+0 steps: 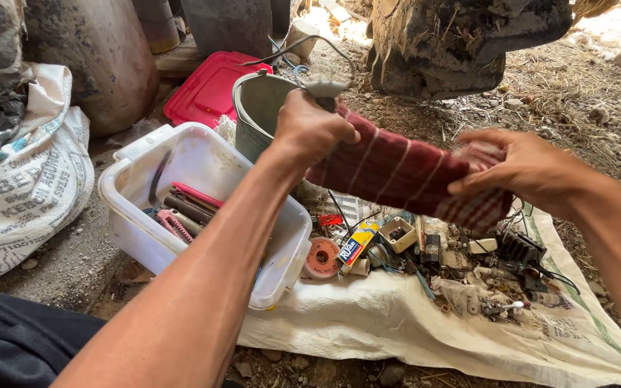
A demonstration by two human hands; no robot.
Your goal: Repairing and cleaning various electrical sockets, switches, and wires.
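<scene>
The cloth (397, 169) held between the left hand (310, 129) and the right hand (519, 169) is dark red with thin pale stripes, turning to a fine red-and-white check at its right end. At near left, the tub (131, 194) is white, with a bright red lid (206, 90) and a grey-green bucket (256, 108) beyond it. The sack (397, 316) spread on the ground is off-white with a green stripe at its right edge.
</scene>
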